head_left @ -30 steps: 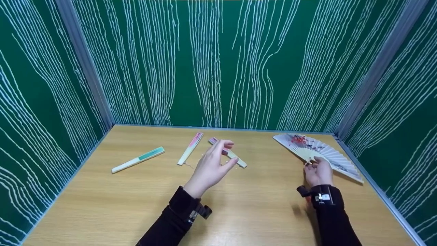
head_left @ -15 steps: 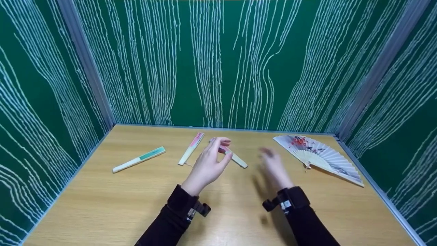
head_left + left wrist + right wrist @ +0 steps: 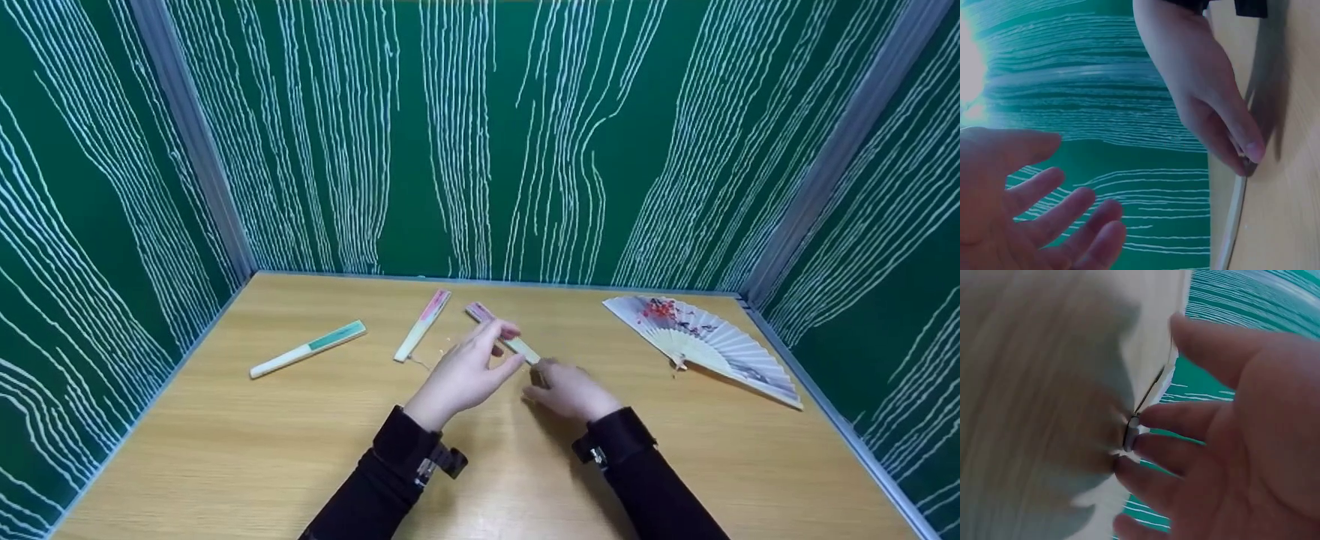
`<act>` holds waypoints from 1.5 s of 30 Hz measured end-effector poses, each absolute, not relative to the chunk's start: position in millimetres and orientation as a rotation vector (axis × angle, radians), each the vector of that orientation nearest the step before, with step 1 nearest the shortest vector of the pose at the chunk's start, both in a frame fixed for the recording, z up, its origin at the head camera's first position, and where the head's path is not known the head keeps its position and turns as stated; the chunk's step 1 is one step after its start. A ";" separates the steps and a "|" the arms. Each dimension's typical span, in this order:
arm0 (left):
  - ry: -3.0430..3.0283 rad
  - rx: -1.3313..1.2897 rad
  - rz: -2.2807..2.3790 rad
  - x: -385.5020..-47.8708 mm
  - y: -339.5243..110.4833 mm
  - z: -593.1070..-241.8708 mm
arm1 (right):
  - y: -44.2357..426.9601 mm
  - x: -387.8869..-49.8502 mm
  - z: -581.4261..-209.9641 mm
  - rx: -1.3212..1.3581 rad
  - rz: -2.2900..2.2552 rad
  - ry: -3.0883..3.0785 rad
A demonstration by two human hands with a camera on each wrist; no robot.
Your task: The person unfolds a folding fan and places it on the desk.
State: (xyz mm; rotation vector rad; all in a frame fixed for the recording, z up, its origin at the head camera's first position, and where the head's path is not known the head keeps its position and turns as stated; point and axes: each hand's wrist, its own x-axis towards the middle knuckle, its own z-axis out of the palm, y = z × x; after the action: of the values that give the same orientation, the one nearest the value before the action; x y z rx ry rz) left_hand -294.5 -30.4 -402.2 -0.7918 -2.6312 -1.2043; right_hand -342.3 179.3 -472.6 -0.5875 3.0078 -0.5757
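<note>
In the head view, a folded hand fan (image 3: 525, 350) with a pink tip lies slanted at the table's middle. My left hand (image 3: 465, 367) is over it, partly hiding it, fingers loosely bent and holding nothing. My right hand (image 3: 574, 390) has its fingers at the fan's near end. In the right wrist view, the fingertips of that hand (image 3: 1185, 439) touch the end of the folded fan (image 3: 1154, 391), while the thumb stands apart from them. An open hand fan (image 3: 720, 345) with red blossoms lies at the far right, away from both hands.
A pink-and-cream folded fan (image 3: 422, 326) with a thin cord lies left of the hands. Farther left is a green-and-white folded fan (image 3: 307, 349). Green walls (image 3: 517, 135) with pale wavy lines enclose the wooden table (image 3: 300, 442) at the back and sides.
My right hand has let go of the open fan, leaving it spread on the table, and moved left to the middle folded fan. My left hand has barely moved.
</note>
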 end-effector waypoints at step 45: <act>-2.010 -0.704 -2.042 -244.0 -43.0 -324.6 | 142.8 -230.3 -325.5 -0.925 -1.915 2.589</act>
State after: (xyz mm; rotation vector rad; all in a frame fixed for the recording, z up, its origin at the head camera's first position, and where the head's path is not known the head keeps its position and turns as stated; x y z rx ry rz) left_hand -244.0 -43.0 -324.6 -0.7043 -2.0100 -2.0424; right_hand -230.3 142.8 -325.5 -0.9247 2.5894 -1.9145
